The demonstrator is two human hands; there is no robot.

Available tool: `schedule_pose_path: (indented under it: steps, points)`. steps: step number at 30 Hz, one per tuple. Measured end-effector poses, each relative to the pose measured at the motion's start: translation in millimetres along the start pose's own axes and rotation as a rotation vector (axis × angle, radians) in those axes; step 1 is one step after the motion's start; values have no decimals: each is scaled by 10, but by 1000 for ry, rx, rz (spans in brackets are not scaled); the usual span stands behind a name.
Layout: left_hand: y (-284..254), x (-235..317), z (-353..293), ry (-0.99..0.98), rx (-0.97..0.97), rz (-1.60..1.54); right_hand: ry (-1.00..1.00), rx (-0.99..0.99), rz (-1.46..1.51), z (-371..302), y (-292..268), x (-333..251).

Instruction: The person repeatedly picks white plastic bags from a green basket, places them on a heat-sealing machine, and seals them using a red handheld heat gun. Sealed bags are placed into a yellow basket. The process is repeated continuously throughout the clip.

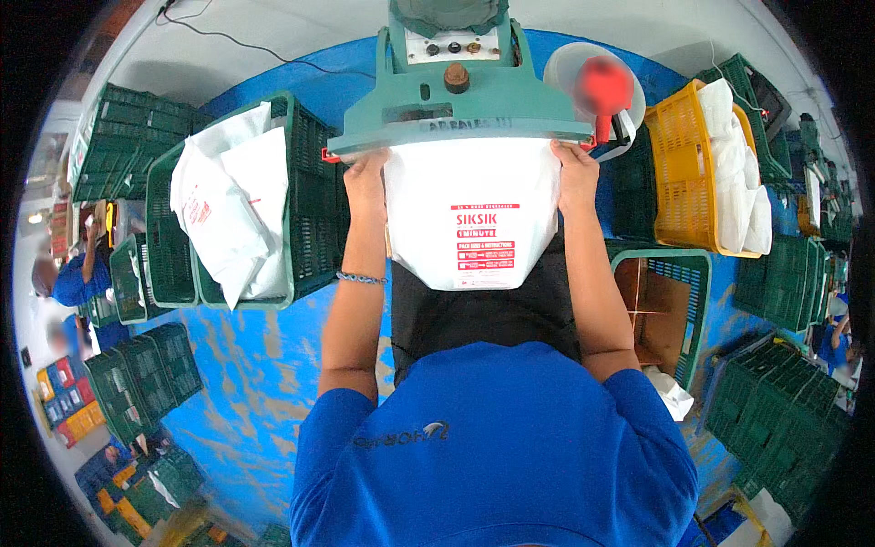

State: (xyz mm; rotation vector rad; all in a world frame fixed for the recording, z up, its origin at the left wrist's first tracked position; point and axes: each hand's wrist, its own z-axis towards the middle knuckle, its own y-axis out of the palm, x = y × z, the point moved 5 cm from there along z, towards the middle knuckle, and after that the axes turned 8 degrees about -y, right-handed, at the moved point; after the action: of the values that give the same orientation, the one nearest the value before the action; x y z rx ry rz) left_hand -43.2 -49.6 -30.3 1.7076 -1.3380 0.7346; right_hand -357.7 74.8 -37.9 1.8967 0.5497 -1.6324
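Note:
A white plastic bag (428, 205) with red print hangs in front of me, its top edge at the jaw of a green sealing machine (456, 102). My left hand (367, 185) pinches the bag's upper left corner just under the machine's bar. At the upper right corner my right hand (577, 175) grips it the same way, fingers closed. The bag is spread flat between my hands, its lower end resting toward my lap. How far its top edge reaches into the jaw is hidden by the bar.
To the left, a green crate (290, 201) holds white bags (232, 205). A yellow crate (679, 169) with more white packs stands at the right, near a red-handled object (604, 87) over a white round container. A cardboard-lined green crate (700, 314) sits by my right arm. Stacked crates and people are farther off.

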Motion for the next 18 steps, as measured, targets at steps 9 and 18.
schedule_pose_path:
  steps: [9, 18]
  points:
    - [-229, -244, -519, -282, -264, 224, 321, -145, 136, -359, -171, -134]
    - [-158, -51, -787, 85, -183, 229, -8, -167, -236, -643, -258, -588]
